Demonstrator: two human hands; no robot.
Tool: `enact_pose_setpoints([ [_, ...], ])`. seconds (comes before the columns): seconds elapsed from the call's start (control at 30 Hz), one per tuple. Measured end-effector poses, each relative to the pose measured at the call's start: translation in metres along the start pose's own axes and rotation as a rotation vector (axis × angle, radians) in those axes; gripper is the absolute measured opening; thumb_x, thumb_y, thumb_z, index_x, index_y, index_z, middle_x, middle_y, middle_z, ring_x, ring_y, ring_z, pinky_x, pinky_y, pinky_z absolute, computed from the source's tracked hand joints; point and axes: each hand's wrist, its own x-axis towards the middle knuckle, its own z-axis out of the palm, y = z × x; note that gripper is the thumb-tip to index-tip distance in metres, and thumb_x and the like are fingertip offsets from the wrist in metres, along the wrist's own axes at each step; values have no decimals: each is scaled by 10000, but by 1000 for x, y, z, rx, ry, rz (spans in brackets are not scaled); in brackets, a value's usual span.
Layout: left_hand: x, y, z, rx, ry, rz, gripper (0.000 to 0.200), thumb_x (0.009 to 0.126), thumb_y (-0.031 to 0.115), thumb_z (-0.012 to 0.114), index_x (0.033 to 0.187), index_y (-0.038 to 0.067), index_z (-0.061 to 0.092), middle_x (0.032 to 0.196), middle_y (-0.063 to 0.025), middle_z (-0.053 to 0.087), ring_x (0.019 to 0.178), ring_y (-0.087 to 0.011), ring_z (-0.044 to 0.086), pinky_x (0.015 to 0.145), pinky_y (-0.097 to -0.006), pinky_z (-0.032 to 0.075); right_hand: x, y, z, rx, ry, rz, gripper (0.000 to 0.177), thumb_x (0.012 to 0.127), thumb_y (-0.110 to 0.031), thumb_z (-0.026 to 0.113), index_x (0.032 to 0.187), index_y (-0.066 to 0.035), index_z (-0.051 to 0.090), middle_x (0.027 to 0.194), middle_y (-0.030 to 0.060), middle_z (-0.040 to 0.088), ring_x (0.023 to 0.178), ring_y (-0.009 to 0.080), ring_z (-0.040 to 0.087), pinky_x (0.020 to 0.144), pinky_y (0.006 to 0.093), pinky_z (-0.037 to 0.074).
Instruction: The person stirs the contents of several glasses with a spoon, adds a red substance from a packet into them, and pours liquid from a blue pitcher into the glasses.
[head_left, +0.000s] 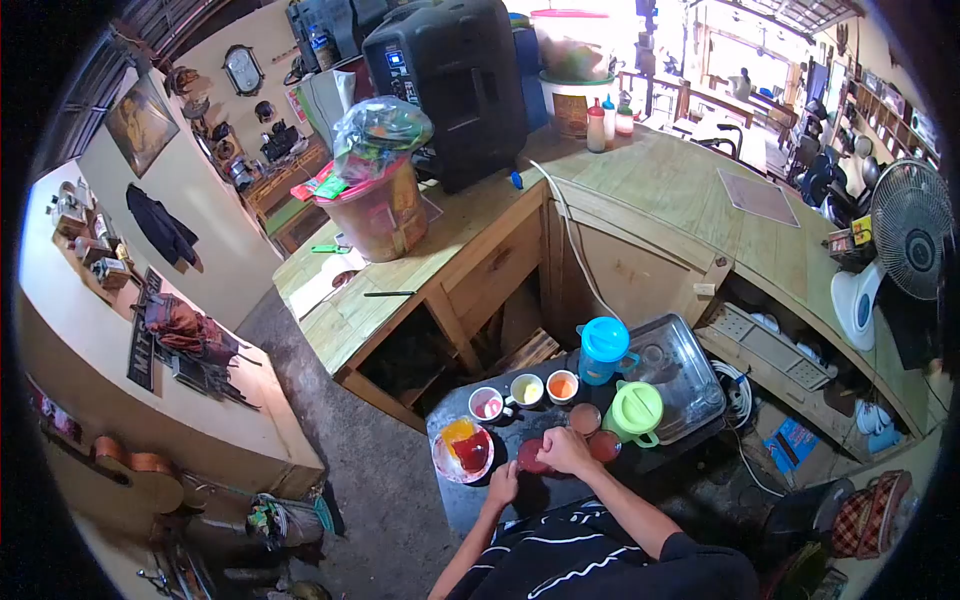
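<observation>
My right hand (566, 451) is closed over a round container of dark red contents (533, 457); what its fingers hold is too small to make out. At the left side of that container is my left hand (504, 484), its fingers curled, with their grip unclear. Two more round containers, one brownish (585, 418) and one reddish (604, 446), stand to the right. Behind are three cups, with pink and white pieces (487, 404), pale yellow contents (526, 390) and orange contents (562, 386). A plate (440, 470) with yellow and red items lies left.
A blue-lidded pitcher (604, 350), a green pitcher (636, 412) and a metal tray (700, 375) stand at the dark table's right. Beyond is a wooden counter (650, 190) with a bucket (380, 215), a black speaker (450, 90), bottles (597, 127) and a fan (908, 225).
</observation>
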Motion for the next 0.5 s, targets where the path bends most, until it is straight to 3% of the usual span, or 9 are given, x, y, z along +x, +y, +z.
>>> enact_pose_setpoints([
  [0.1, 1, -3, 1, -21, -5, 0, 449, 966, 340, 355, 917, -26, 611, 912, -282, 608, 905, -459, 569, 777, -501, 436, -1, 5, 3, -193, -137, -5, 211, 681, -194, 704, 625, -18, 602, 608, 111, 643, 586, 222, 648, 560, 345, 503],
  [0.2, 1, -4, 1, 11, -8, 1, 449, 964, 348, 365, 883, -23, 605, 890, -284, 601, 876, -461, 564, 757, -512, 429, -2, -1, -2, 114, -477, 31, 197, 698, -192, 689, 643, -19, 614, 657, 153, 653, 641, 297, 659, 588, 390, 515],
  [0.3, 2, -3, 3, 7, 34, 34, 451, 963, 350, 372, 860, -24, 600, 875, -288, 596, 850, -467, 560, 739, -522, 423, -2, -6, 2, 350, -315, 110, 184, 692, -188, 684, 650, -21, 620, 660, 155, 652, 657, 304, 660, 610, 399, 517],
  [0.4, -1, -7, 4, 1, 32, 12, 451, 964, 347, 372, 875, -29, 603, 882, -291, 596, 852, -469, 563, 744, -520, 427, -3, -7, 1, -124, 99, -30, 194, 700, -178, 695, 632, -16, 610, 604, 110, 646, 557, 204, 648, 567, 342, 509],
  [0.5, 2, -4, 4, -18, 16, -13, 450, 965, 346, 372, 893, -33, 604, 892, -295, 596, 868, -469, 565, 754, -516, 430, -3, 4, 4, -311, -60, -30, 200, 699, -184, 704, 644, -18, 608, 603, 108, 644, 558, 202, 647, 562, 338, 506],
])
